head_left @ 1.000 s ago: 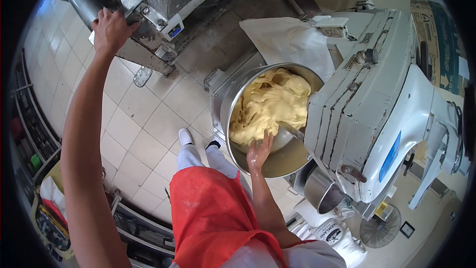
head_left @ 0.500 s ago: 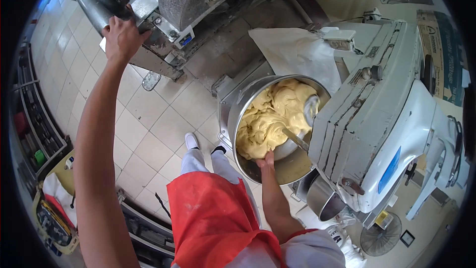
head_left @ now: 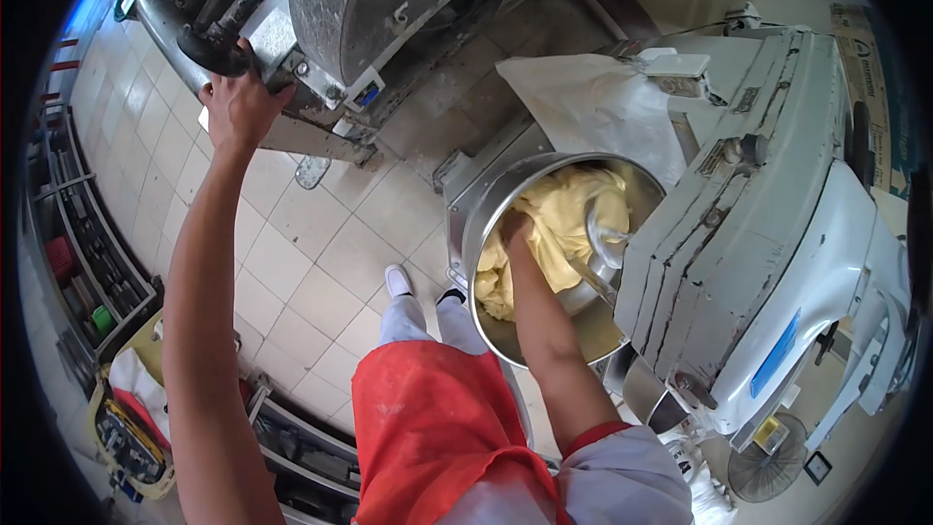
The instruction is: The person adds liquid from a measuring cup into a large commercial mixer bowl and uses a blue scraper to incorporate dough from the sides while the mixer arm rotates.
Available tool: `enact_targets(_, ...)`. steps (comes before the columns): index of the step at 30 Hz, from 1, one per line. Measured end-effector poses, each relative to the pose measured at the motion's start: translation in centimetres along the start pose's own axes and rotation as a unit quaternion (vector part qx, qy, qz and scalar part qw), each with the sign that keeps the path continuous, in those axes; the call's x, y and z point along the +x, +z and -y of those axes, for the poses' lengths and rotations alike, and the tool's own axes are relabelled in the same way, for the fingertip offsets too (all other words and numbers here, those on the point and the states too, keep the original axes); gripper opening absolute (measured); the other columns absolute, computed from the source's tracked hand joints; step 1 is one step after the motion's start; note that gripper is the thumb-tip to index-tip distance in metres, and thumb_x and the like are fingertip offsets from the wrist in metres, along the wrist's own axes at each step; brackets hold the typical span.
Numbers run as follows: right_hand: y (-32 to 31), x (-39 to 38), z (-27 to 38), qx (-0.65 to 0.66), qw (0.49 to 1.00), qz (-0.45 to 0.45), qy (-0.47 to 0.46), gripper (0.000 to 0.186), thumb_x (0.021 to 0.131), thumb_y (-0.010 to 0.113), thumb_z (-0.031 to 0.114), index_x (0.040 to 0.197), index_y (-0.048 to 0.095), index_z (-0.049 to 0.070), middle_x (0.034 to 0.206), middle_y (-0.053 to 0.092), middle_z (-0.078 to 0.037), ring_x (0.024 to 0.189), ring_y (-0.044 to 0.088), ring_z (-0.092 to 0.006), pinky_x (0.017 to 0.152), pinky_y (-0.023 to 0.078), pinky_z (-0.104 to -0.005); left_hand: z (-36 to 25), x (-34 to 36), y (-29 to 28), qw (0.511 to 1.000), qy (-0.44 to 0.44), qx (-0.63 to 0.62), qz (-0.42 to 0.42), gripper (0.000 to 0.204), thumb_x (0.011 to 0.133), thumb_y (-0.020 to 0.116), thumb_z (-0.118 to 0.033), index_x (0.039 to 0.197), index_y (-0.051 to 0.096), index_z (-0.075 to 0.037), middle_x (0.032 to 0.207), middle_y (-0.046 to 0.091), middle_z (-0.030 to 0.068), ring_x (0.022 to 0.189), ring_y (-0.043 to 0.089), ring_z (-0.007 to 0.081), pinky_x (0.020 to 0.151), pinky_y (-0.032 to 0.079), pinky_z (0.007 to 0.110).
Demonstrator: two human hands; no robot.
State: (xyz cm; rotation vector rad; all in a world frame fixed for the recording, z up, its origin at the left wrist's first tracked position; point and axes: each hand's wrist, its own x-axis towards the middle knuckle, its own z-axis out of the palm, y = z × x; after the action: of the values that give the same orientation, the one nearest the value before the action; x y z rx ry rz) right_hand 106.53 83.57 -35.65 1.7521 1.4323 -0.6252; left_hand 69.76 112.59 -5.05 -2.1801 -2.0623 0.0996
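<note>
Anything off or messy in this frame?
Mostly wear and grime: the white mixer has chipped, scuffed paint along its housing edges, and the grey machine is dusted with flour. The right hand is in the dough inside the bowl, beside the hook. No spill visible.

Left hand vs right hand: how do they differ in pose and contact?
The left hand reaches up and out, arm extended, resting on a dark machine handle; the right hand reaches down into the steel mixing bowl, pressed into yellow dough. Left fingers show; right fingers are partly buried. Both are bare.
</note>
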Motion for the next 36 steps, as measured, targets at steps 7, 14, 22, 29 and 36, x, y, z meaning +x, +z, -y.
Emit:
enact_targets(7,7.0,-0.1,2.4,0.185,0.980,0.005,0.068,0.028,0.091,0.049,0.024,0.100,0.072,0.010,0.105,0.070,-0.010,0.097,0.067,-0.0258,0.078,0.054,-0.0385,-0.8,0.3,-0.1,1.000,0.008,0.003,-0.007,0.096,0.072,0.074,-0.048,0.144,0.029,-0.002,0.134,0.048,0.0233,0.124,0.046,0.0371,0.099,0.033,0.051)
enact_targets(14,9.7,-8.9,2.3,0.404,0.893,0.041,0.193,0.068,0.086,0.053,0.043,0.135,0.039,-0.002,0.145,0.035,-0.021,0.135,0.030,-0.0415,0.110,0.028,-0.0469,-1.8,0.7,-0.9,1.000,0.007,-0.002,0.001,0.096,0.073,0.073,-0.048,0.145,0.029,-0.002,0.136,0.046,0.0227,0.126,0.044,0.0375,0.099,0.034,0.052)
enact_targets(22,6.3,-12.2,4.0,0.528,0.833,-0.008,0.164,0.097,0.085,0.054,0.045,0.145,0.001,-0.009,0.143,0.021,-0.038,0.134,0.022,-0.0525,0.110,0.022,-0.0568,-0.6,-0.2,1.0,1.000,0.010,0.017,-0.013,0.095,0.072,0.075,-0.045,0.144,0.030,-0.003,0.135,0.047,0.0196,0.125,0.042,0.0349,0.096,0.036,0.052)
enact_targets(29,10.1,-9.9,-1.4,0.401,0.900,0.127,0.111,0.062,0.086,0.057,0.029,0.137,0.040,-0.004,0.126,0.053,-0.027,0.117,0.052,-0.0399,0.095,0.043,-0.0446,-2.7,0.7,-1.0,1.000,0.008,0.001,0.011,0.094,0.074,0.072,-0.049,0.145,0.030,-0.003,0.137,0.046,0.0217,0.128,0.041,0.0363,0.097,0.035,0.053)
enact_targets(36,8.2,-25.0,-8.6,0.562,0.773,-0.227,0.185,0.064,0.081,0.052,-0.003,0.143,0.037,0.004,0.136,0.050,-0.018,0.115,0.056,-0.0322,0.094,0.047,-0.0412,-0.4,-0.4,-0.8,0.999,-0.008,0.004,0.048,0.094,0.071,0.076,-0.044,0.143,0.030,-0.004,0.139,0.043,0.0210,0.126,0.042,0.0361,0.096,0.035,0.053)
